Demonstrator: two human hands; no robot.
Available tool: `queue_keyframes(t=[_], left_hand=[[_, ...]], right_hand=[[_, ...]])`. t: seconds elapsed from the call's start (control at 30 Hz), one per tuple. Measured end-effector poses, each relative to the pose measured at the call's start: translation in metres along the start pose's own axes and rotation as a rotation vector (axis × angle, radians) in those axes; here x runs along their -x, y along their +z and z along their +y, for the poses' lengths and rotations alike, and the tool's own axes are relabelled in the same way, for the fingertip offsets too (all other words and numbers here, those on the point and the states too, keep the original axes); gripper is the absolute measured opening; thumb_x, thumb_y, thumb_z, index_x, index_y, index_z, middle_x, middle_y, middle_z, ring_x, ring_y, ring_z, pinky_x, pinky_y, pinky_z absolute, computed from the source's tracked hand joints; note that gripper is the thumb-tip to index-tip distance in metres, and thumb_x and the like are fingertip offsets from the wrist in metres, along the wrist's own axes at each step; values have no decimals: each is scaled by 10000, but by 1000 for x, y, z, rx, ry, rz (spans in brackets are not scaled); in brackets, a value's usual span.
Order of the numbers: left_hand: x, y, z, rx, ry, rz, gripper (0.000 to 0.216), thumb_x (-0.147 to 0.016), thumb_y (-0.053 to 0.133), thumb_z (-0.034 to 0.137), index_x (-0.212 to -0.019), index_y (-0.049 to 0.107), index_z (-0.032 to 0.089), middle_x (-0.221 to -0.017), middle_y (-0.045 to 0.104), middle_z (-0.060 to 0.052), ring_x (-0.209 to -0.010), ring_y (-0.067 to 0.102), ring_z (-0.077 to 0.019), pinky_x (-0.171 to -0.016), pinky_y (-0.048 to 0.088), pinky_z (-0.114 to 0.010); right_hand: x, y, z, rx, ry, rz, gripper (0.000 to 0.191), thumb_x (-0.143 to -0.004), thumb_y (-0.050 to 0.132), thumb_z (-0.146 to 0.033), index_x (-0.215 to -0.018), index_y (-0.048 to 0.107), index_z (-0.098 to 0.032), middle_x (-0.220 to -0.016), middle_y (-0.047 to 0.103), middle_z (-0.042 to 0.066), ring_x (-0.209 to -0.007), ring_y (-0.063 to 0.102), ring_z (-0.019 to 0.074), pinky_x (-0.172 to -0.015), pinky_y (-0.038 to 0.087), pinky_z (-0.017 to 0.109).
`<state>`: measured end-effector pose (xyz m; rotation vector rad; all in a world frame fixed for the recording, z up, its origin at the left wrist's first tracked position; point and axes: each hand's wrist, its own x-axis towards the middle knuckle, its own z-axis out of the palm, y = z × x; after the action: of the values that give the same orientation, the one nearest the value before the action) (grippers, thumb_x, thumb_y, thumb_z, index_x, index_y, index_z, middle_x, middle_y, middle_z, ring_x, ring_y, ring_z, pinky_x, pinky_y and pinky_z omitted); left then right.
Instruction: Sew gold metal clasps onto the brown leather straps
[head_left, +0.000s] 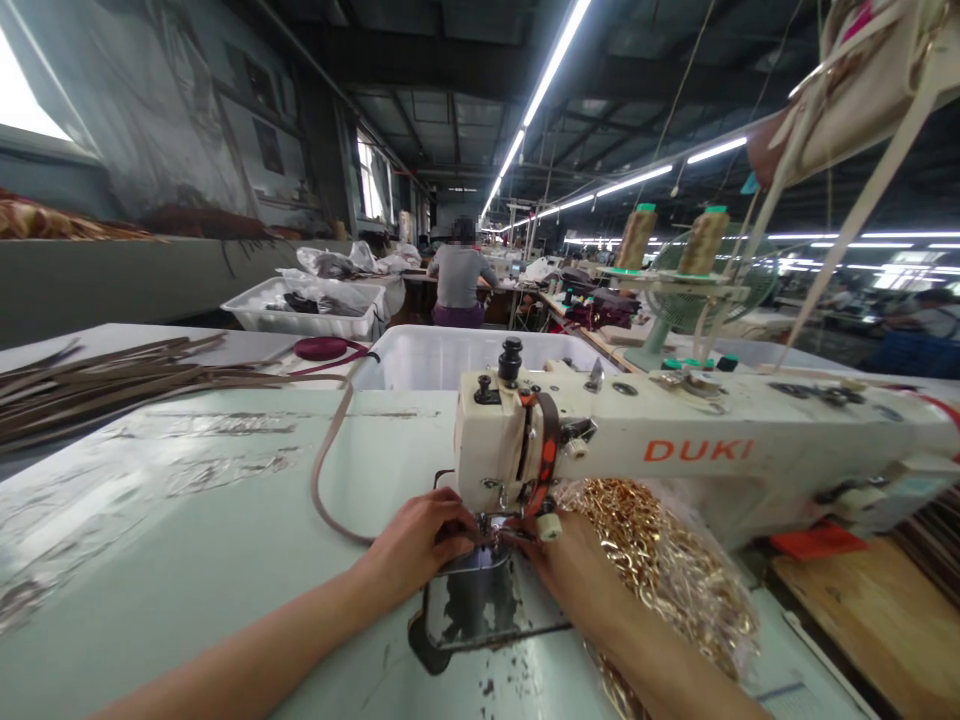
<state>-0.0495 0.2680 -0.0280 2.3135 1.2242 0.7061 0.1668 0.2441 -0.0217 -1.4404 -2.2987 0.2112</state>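
A long brown strap [324, 470] curves across the pale green table and runs under my left hand [420, 537]. My left fingers are closed on it just left of the needle of the sewing machine [600, 430]. On the other side of the presser foot [493, 528], my right hand [561, 560] pinches what looks like the strap's end; its fingertips are partly hidden by the machine head. Both hands rest low over the metal needle plate [472, 600]. A clear bag of gold-coloured metal clasps [660, 570] lies beside my right forearm.
More brown straps [97, 390] lie piled at the left. Behind the machine stands a white plastic bin [420, 355]. Thread cones [705, 240] stand at the back right, with a bag [862, 110] hanging above. A person [459, 275] sits farther ahead.
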Motion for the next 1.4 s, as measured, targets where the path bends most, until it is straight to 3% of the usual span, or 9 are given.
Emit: queue_keyframes(t=[0.3, 0.63, 1.0, 1.1, 1.27, 1.4], left_hand=[[-1, 4, -1, -48, 42, -22, 96, -805, 553, 173, -839, 630, 219, -884, 603, -7, -799, 595, -169, -706, 452, -254], [-5, 4, -7, -45, 170, -4, 147, -831, 525, 190, -955, 593, 230, -830, 596, -10, -798, 596, -189, -696, 474, -260], [-12, -4, -4, 26, 143, -128, 217, -822, 521, 178, -1020, 602, 214, -1013, 625, -22, -954, 576, -211, -843, 445, -290], [-13, -4, -5, -12, 108, -152, 211, -827, 520, 224, -1014, 612, 189, -993, 622, -42, -922, 573, -217, -817, 448, -302], [-11, -8, -5, -114, 19, -238, 218, -858, 490, 309, -947, 642, 181, -837, 593, -17, -719, 565, -159, -678, 441, -260], [1, -15, 3, -72, 12, -312, 274, -877, 458, 277, -1092, 621, 230, -903, 582, -21, -692, 566, -140, -621, 444, -241]], right_hand=[[-1, 1, 0, 87, 1, 6, 227, -811, 504, -91, -891, 686, -200, -876, 702, 54, -794, 648, 209, -631, 405, 244], [-2, 2, 1, 149, -52, 6, 268, -821, 485, -83, -958, 674, -216, -868, 695, 52, -752, 639, 201, -603, 386, 248], [-2, -1, 5, 209, -150, -111, 253, -823, 442, -47, -862, 660, -170, -878, 674, 77, -809, 608, 186, -688, 403, 272], [-2, -1, 6, 217, -158, -136, 249, -831, 431, -54, -861, 654, -160, -886, 669, 85, -815, 601, 186, -697, 405, 282], [-6, 0, 10, 228, -139, -137, 226, -875, 437, -170, -978, 638, -168, -910, 659, 75, -794, 604, 193, -671, 413, 295], [-8, 3, 14, 223, -121, -88, 289, -901, 452, -368, -931, 633, -144, -900, 648, 73, -823, 601, 210, -676, 424, 299]])
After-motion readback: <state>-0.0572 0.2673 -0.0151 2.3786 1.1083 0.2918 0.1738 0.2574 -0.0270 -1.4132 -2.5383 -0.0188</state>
